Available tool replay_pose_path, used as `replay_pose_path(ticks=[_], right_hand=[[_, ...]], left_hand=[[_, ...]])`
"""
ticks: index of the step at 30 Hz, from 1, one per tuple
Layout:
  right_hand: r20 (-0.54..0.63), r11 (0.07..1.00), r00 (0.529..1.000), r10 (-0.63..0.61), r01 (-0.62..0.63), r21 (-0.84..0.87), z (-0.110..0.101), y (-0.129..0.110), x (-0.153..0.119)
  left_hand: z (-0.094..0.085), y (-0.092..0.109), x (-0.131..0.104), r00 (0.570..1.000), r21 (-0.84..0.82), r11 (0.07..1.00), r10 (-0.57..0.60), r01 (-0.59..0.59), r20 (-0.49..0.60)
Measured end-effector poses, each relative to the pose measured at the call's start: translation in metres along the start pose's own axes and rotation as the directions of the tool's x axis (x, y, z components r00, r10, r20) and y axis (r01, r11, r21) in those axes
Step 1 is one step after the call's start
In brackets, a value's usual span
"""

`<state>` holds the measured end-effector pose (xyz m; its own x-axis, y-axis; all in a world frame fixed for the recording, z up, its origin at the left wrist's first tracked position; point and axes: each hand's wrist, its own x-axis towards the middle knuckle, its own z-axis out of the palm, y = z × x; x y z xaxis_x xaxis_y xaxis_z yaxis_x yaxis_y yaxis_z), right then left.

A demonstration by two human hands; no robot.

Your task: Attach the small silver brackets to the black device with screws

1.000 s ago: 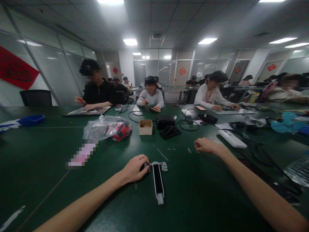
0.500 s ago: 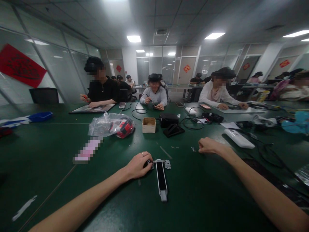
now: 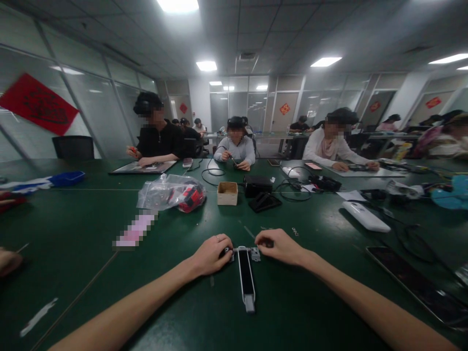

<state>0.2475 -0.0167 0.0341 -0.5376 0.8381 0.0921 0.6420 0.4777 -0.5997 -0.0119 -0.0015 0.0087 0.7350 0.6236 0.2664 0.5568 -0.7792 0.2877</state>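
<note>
At ten o'clock, a left hand (image 3: 215,254) closed its thumb and fingers on the left metal bracket (image 3: 232,256) beside the head of a black-and-white strip (image 3: 245,275), which lay at the center of the work on a green table (image 3: 288,307). The right metal bracket (image 3: 256,254) sat at one o'clock, so both looked in place, though whether they were fastened could not be told. Between one and two o'clock, a right hand (image 3: 280,245) curled its fingers, any grip hidden, while small metal pieces (image 3: 295,232) lay loose beyond, apparently unused.

White-rimmed black bar (image 3: 246,274), lying flat; silver bracket (image 3: 255,254), far end
</note>
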Motion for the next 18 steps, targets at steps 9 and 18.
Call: replay_pose_path(ticks=[9,18], right_hand=[[-0.082,0.998,0.995,0.056,-0.053,0.038,0.014,-0.002,-0.006],[-0.082,0.998,0.995,0.058,-0.057,0.024,0.018,-0.004,-0.007]], left_hand=[[0.0,0.001,0.0,1.0,0.003,1.0,-0.008,0.008,-0.01],[0.0,0.001,-0.001,1.0,-0.01,1.0,-0.004,0.004,-0.012]])
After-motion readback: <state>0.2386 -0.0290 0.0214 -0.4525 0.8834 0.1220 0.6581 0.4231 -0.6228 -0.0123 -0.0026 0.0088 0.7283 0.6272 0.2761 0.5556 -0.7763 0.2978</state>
